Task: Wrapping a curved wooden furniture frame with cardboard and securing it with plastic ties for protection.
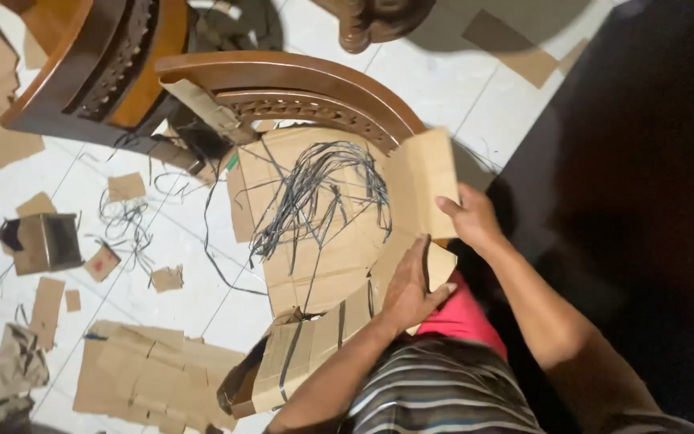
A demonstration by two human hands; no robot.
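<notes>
A large flattened cardboard sheet [323, 265] lies in front of me on the white tiled floor. A loose bundle of thin black straps [315, 193] rests on it. My right hand [469, 219] grips the edge of the sheet's raised flap [427, 173]. My left hand [411, 283] holds the lower edge of the same cardboard just below, fingers curled around it. A folded cardboard section with a black strap [299, 358] hangs under my left forearm.
A curved carved wooden chair piece [283, 76] arches behind the sheet, with more wooden furniture [90, 64] at upper left. Cardboard scraps, a small open box [42, 241] and a flattened carton [146, 378] litter the floor at left. A dark area fills the right.
</notes>
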